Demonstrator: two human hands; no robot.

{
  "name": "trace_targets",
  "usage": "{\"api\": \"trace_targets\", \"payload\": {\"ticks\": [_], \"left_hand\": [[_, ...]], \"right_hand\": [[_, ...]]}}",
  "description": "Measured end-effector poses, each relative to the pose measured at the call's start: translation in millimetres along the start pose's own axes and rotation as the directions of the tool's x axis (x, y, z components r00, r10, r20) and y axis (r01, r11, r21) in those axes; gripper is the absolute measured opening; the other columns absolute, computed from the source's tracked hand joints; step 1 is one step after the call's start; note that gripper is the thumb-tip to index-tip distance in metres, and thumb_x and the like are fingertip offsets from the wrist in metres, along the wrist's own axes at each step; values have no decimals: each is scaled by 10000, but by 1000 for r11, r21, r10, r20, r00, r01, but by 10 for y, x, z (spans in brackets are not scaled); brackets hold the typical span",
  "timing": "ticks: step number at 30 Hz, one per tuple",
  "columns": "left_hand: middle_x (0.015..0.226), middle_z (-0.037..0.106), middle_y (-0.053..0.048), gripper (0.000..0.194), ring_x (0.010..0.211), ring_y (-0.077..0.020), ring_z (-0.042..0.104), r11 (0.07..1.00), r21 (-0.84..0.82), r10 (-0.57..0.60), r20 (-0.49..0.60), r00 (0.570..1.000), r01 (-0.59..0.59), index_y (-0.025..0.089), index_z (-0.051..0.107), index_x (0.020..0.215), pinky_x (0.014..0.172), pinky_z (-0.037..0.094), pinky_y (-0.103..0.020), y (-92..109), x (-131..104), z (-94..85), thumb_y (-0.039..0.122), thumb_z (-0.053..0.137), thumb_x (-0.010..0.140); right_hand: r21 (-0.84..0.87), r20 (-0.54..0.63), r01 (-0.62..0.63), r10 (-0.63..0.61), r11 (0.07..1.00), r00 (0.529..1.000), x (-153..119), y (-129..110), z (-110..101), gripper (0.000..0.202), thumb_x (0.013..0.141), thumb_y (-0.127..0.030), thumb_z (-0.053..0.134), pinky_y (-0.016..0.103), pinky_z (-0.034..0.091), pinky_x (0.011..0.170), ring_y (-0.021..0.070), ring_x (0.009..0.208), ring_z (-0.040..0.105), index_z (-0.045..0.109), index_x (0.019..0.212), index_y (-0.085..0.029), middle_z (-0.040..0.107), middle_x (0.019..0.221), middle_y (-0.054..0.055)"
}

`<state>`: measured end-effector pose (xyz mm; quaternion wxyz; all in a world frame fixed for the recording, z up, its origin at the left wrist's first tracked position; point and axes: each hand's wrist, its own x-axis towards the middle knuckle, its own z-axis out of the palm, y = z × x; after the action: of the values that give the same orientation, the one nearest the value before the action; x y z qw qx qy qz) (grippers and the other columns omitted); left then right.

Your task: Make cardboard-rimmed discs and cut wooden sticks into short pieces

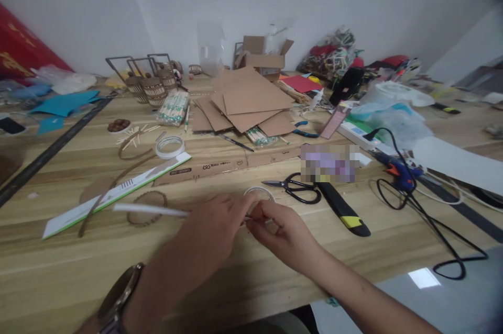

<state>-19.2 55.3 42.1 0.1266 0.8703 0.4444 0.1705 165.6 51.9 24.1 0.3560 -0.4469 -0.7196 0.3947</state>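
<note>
Near the table's front edge my two hands meet over a small pale ring [260,190], whose lower part they hide. My left hand [214,224], with a watch on the wrist, has its fingers pressed together on a white strip [151,210] that sticks out to the left. Thumb and fingers of my right hand [277,226] pinch at the ring's near side. Black-handled scissors [301,187] lie just right of the ring, beside a black and yellow utility knife [346,211]. A round brown ring [146,208] lies partly behind the strip.
Cardboard sheets [251,98] are stacked at the middle back. A blue glue gun [403,174] with a looping black cable lies right. Left are a tape roll [170,147], a green-edged white strip [118,195] and small slatted buckets [153,90].
</note>
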Motion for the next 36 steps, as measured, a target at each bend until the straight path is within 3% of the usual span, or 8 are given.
{"api": "trace_targets", "payload": {"ticks": [7, 14, 17, 20, 23, 25, 31, 36], "left_hand": [[1020, 694, -64, 257, 968, -239, 626, 999, -3, 33, -404, 914, -37, 252, 590, 1175, 877, 520, -403, 97, -73, 23, 175, 463, 966], [1033, 730, -54, 322, 898, -200, 693, 666, -720, -386, -111, 916, 193, 228, 627, 1216, 805, 573, -347, 80, -53, 245, 323, 530, 924], [995, 757, -54, 298, 848, -200, 708, 509, -832, -472, -56, 880, 220, 204, 705, 1096, 762, 581, -326, 90, -2, 274, 350, 572, 872], [944, 770, -40, 254, 825, -194, 708, 472, -855, -527, -80, 846, 213, 203, 739, 1014, 742, 572, -298, 71, 25, 243, 326, 616, 828], [844, 756, -22, 225, 776, -180, 693, 461, -865, -549, -102, 830, 198, 200, 745, 977, 722, 558, -279, 10, 32, 212, 296, 655, 795], [808, 736, -13, 234, 753, -171, 681, 443, -877, -565, -113, 817, 184, 197, 741, 980, 706, 549, -270, -37, 37, 217, 282, 677, 772], [762, 688, 3, 252, 686, -147, 631, 481, -866, -564, -185, 805, 138, 204, 734, 1000, 641, 513, -251, -110, 64, 293, 252, 684, 758], [801, 719, -2, 241, 713, -151, 659, 482, -872, -587, -244, 772, 91, 212, 719, 1000, 665, 538, -257, -141, 63, 288, 232, 699, 761]], "right_hand": [[440, -133, -173, 255, 881, 958, -4, 90, 50, 279, 803, -445, 668, 263, 424, 612, 143, 615, 503, 581, 677, -212, 554, 633, -19], [633, -133, -158, 308, 758, 942, -62, 149, 287, 320, 782, -499, 730, 253, 449, 610, 134, 598, 527, 634, 690, -207, 591, 610, -24], [470, -37, -161, 202, 868, 979, -89, 188, 246, 334, 871, -510, 627, 262, 477, 603, 147, 619, 578, 687, 762, -200, 669, 690, 11], [-41, -18, -4, 3, 999, 1000, -71, 275, -85, 261, 941, -385, 554, 322, 525, 750, 217, 842, 669, 732, 984, -199, 745, 909, 73], [-657, -42, 31, -78, 753, 996, -6, 462, -568, 299, 916, -142, 504, 434, 477, 934, 296, 1033, 643, 702, 1139, -166, 718, 1115, 147], [-807, -56, -51, 9, 589, 998, 47, 622, -833, 397, 868, -73, 525, 405, 497, 913, 307, 1055, 650, 645, 1243, -132, 692, 1181, 180], [-843, 96, -8, 165, 538, 982, 161, 846, -1071, 562, 836, -20, 503, 363, 522, 827, 280, 993, 680, 547, 1375, -176, 649, 1225, 169], [-517, 114, 53, 8, 854, 993, 199, 484, -850, 387, 866, -199, 607, 366, 508, 883, 258, 1041, 647, 602, 1253, -224, 675, 1164, 100]]}}
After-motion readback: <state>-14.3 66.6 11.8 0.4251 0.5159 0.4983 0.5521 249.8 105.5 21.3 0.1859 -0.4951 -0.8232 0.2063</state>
